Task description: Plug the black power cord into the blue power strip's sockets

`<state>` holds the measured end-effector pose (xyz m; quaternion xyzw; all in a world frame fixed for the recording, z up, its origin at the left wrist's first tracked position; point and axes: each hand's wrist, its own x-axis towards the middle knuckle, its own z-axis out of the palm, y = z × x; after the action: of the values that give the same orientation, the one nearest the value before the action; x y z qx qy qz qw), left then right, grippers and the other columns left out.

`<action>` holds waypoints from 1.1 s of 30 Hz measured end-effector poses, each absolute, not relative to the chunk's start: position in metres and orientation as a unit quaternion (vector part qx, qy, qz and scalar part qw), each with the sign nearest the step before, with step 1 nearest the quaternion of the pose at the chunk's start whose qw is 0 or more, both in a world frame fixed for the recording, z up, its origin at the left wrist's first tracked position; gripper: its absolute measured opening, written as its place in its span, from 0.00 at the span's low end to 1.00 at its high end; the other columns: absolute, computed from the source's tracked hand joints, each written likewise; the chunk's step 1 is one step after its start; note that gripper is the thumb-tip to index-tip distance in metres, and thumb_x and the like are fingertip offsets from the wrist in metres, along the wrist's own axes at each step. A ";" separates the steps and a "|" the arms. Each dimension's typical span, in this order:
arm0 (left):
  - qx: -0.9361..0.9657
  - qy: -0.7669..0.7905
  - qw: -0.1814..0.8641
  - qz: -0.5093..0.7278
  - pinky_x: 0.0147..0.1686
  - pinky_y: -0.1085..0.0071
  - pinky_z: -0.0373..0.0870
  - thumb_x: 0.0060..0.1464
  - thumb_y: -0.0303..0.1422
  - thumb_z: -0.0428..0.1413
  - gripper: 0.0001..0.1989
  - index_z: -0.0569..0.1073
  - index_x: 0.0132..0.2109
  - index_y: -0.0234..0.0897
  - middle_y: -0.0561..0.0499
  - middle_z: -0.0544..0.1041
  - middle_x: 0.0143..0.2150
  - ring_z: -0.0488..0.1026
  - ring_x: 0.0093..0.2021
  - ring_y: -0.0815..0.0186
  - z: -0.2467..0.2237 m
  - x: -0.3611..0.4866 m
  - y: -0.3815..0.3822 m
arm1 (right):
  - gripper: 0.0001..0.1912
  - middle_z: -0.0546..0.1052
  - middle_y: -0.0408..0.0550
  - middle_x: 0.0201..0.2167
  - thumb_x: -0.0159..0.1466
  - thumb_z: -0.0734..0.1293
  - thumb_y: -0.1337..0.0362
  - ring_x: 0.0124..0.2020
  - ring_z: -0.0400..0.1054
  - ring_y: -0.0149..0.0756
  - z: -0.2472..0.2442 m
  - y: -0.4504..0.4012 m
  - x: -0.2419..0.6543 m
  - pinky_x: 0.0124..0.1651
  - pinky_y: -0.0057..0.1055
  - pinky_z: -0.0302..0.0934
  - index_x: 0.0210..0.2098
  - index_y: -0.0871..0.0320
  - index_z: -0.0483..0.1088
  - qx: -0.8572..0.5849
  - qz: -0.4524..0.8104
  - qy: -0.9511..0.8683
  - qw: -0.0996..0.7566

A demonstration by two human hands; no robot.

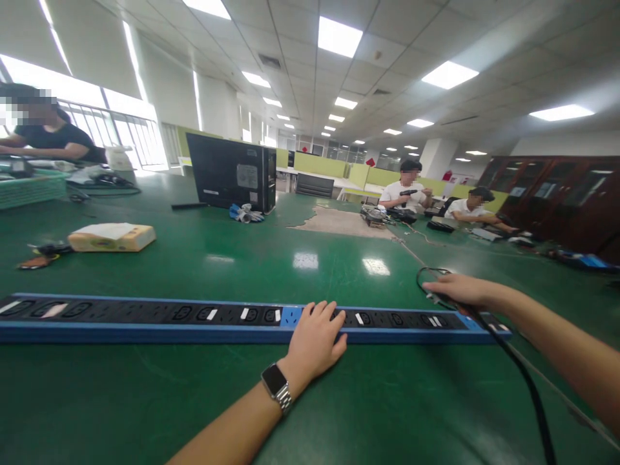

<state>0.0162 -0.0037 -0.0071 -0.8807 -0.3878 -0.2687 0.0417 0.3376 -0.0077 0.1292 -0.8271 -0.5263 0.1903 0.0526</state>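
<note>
A long blue power strip (159, 334) with black socket faces lies across the green table. My left hand (317, 332), wearing a watch (274, 380) on the wrist, rests over its middle, fingers spread and lying across the sockets beside a blue socket (291, 318). Over the strip's right end, my right hand (458, 289) is closed around a black power cable (526, 378). A small metallic end shows under those fingers, too blurred to make out clearly. The cable loops beyond the hand and trails down to the lower right.
Farther back stand a black computer case (227, 171), gloves (247, 213) and a tissue pack (112, 237). A green basket (33, 190) is at far left. Other people sit at left and back right, among cables and parts. A bare patch (339, 221) marks the tabletop.
</note>
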 end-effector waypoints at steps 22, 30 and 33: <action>-0.879 -0.386 0.047 -0.277 0.58 0.52 0.58 0.58 0.39 0.52 0.19 0.71 0.55 0.40 0.43 0.71 0.58 0.65 0.58 0.53 -0.007 0.017 -0.003 | 0.28 0.76 0.68 0.44 0.67 0.53 0.50 0.47 0.72 0.52 0.053 0.006 0.305 0.44 0.40 0.63 0.42 0.67 0.72 -0.781 0.010 -0.609 -0.140; -0.880 -0.384 0.050 -0.273 0.58 0.52 0.59 0.58 0.39 0.52 0.19 0.71 0.55 0.40 0.43 0.71 0.58 0.65 0.57 0.53 -0.007 0.017 -0.004 | 0.25 0.77 0.65 0.39 0.68 0.52 0.51 0.42 0.74 0.54 0.040 -0.014 0.287 0.43 0.44 0.63 0.44 0.66 0.68 -0.815 -0.054 -0.574 -0.058; -0.881 -0.384 0.048 -0.272 0.58 0.53 0.58 0.58 0.39 0.52 0.19 0.71 0.55 0.39 0.43 0.71 0.58 0.65 0.57 0.53 -0.006 0.017 -0.003 | 0.27 0.76 0.67 0.42 0.67 0.51 0.49 0.46 0.72 0.54 0.043 -0.011 0.289 0.44 0.44 0.63 0.44 0.65 0.68 -0.816 -0.015 -0.573 -0.069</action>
<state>0.0170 -0.0034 -0.0064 -0.8810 -0.3845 -0.2716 0.0478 0.2887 -0.0114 0.0433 -0.8163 -0.5733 -0.0147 -0.0692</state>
